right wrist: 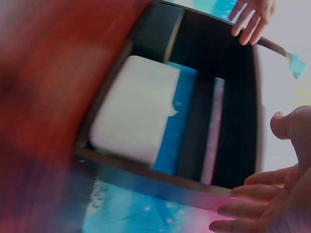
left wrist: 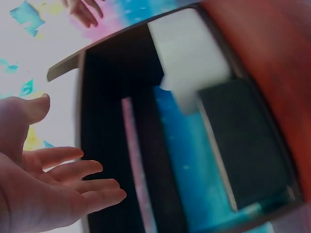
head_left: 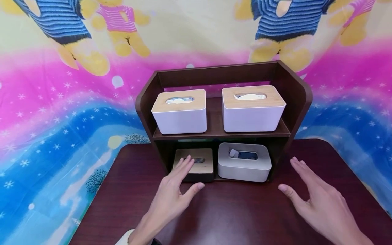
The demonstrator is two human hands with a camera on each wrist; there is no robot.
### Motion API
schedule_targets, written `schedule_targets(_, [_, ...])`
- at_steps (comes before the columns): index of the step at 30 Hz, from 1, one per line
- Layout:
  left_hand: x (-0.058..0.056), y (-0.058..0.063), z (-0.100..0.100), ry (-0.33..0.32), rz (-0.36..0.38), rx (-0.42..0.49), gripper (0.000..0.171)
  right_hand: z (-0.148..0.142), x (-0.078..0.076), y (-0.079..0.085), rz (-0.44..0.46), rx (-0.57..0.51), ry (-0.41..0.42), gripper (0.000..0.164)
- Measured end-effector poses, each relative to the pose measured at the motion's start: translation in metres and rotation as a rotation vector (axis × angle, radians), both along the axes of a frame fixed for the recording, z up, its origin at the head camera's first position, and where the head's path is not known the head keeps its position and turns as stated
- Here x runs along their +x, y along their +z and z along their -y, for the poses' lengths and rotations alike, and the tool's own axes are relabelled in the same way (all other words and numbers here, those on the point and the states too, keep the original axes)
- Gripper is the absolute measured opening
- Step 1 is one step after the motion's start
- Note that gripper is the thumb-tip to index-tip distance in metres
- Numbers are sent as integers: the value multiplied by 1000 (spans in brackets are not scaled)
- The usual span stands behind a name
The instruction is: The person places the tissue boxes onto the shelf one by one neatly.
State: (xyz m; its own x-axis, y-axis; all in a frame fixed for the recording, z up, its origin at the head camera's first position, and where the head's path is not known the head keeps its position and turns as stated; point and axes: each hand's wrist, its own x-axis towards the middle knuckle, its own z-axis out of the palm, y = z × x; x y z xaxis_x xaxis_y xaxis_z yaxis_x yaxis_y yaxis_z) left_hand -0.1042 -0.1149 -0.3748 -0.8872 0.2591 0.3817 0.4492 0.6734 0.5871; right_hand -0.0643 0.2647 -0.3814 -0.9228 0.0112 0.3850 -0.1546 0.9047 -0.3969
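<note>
Both hands are held above the table with nothing in them. My left hand [head_left: 171,195] is nearest a dark tissue box with a wooden lid [head_left: 204,166], and its fingers cover part of that lid in the head view. Fingers extended and thumb apart, my right hand [head_left: 321,200] stays to the right of a grey tissue box [head_left: 243,173]. These two boxes are on the lower level of a dark brown shelf [head_left: 218,76]. Two white tissue boxes with wooden lids, the left one [head_left: 183,120] and the right one [head_left: 252,120], stand on the upper level.
The shelf stands on a dark reddish table [head_left: 226,211], toward its back edge. Behind hangs a colourful cloth [head_left: 196,41] with bears and snowflakes. Tissue shows in the slots of the white boxes. Both wrist views are blurred.
</note>
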Motion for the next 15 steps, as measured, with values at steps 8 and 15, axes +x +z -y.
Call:
schedule_targets(8, [9, -30, 28, 26, 19, -182, 76, -12, -6, -20, 262, 134, -20, 105])
schedule_targets(15, [12, -55, 50, 74, 27, -312, 83, -25, -12, -35, 355, 166, -21, 114])
